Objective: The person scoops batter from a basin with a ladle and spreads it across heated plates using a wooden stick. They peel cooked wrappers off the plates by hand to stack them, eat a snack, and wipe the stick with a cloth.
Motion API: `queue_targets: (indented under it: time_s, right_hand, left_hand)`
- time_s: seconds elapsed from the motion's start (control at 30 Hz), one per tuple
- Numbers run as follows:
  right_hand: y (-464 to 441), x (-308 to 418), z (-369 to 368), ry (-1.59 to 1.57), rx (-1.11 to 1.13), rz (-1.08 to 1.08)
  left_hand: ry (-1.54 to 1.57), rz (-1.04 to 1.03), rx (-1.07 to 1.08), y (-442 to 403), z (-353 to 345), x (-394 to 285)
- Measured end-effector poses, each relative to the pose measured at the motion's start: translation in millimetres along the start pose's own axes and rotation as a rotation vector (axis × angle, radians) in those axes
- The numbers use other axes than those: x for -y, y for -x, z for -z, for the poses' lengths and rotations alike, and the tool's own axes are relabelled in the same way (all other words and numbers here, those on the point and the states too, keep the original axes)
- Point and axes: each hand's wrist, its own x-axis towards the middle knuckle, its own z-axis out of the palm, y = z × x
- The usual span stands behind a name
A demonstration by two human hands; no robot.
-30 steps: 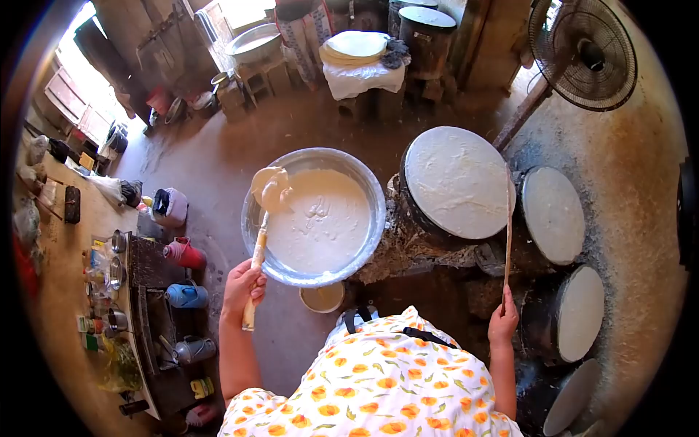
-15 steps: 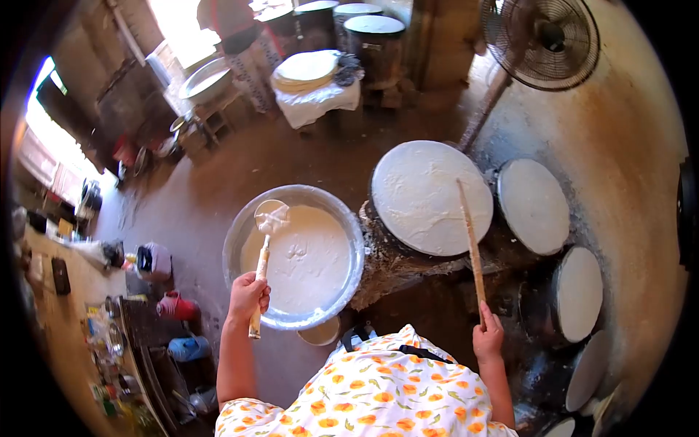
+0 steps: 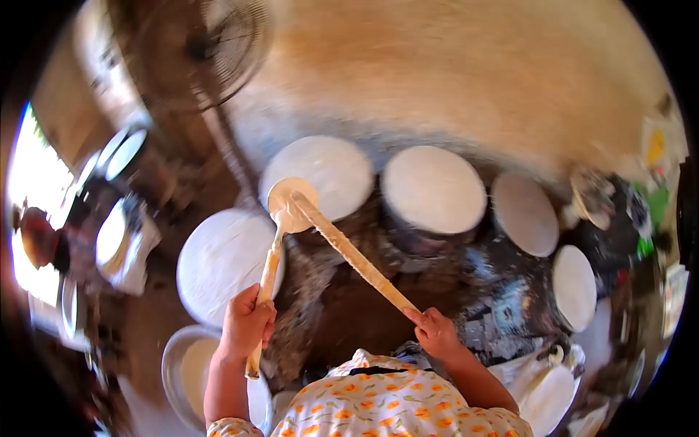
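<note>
My left hand (image 3: 247, 322) is closed around the pale handle of a ladle (image 3: 293, 207), raised with pale batter in its bowl. In my right hand (image 3: 437, 334) is a long flat wooden stick (image 3: 357, 262), coated with white residue, its far end over the ladle's bowl; whether they touch I cannot tell. Behind the ladle is a white round cooking top (image 3: 331, 164), with another white top (image 3: 226, 269) nearer on the left. Below my left forearm stands a metal basin (image 3: 172, 364) of pale batter, partly hidden by the arm.
Further right along the wall stand another white round top (image 3: 435, 191), a greyer one (image 3: 526, 216) and a smaller white one (image 3: 574, 289). A standing fan (image 3: 200, 47) rises at upper left. A plastic-covered stand (image 3: 135, 247) is at far left.
My view has turned right, towards the wall and its row of round tops. The ladle has moved from over the basin to near a round top, and the stick's tip has come to it.
</note>
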Motion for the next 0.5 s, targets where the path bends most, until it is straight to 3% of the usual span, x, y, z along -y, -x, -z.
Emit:
queue_targets:
  time_s: [0.17,0.3,0.5]
  right_hand:
    - [20.0,-107.0,75.5,0.192,-0.239,-0.194]
    - [52.4,-187.3,144.5,0.296,-0.337,-0.442]
    - [115.9,-270.2,193.8,0.224,-0.407,-0.789]
  left_hand:
    - [-0.081,-0.274,0.280,-70.4,-189.6,-67.6]
    - [-0.046,-0.370,0.473,-110.9,-353.8,-96.7]
    - [-0.034,-0.284,0.776,-142.1,-549.9,-105.4]
